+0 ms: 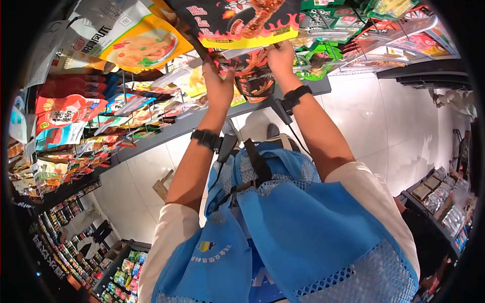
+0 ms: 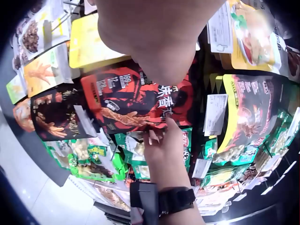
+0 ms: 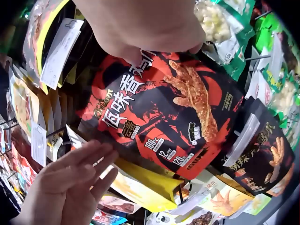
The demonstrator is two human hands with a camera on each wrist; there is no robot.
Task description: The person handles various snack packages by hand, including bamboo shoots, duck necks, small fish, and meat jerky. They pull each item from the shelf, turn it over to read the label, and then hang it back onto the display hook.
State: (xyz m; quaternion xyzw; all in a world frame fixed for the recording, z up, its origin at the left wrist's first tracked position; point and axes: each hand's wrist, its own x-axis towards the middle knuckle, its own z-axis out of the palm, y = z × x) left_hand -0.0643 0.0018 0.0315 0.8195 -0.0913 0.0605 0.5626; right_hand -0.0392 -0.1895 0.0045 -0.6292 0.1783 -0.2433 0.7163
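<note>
A red and black snack bag point(image 3: 159, 112) printed with a chicken foot hangs among the racked bags, also in the left wrist view point(image 2: 140, 101). My right hand point(image 1: 281, 59) pinches one edge of it, thumb on the front point(image 2: 161, 147); the right wrist view shows this hand point(image 3: 145, 28) from behind, most fingertips hidden. My left hand point(image 1: 218, 86) is at the opposite side of the bag, its fingers extended and slightly spread point(image 3: 77, 183); whether they touch the bag I cannot tell. From its own wrist camera the left hand point(image 2: 150, 37) hides part of the bag.
A large black bag with flames point(image 1: 247, 22) hangs above my hands, with a yellow bag point(image 1: 146, 45) to its left. Green bags point(image 1: 321, 58) hang to the right. White price tags point(image 2: 215, 115) stick out between rows. A dark shelf edge point(image 1: 166, 134) runs below, above a tiled floor point(image 1: 353, 106).
</note>
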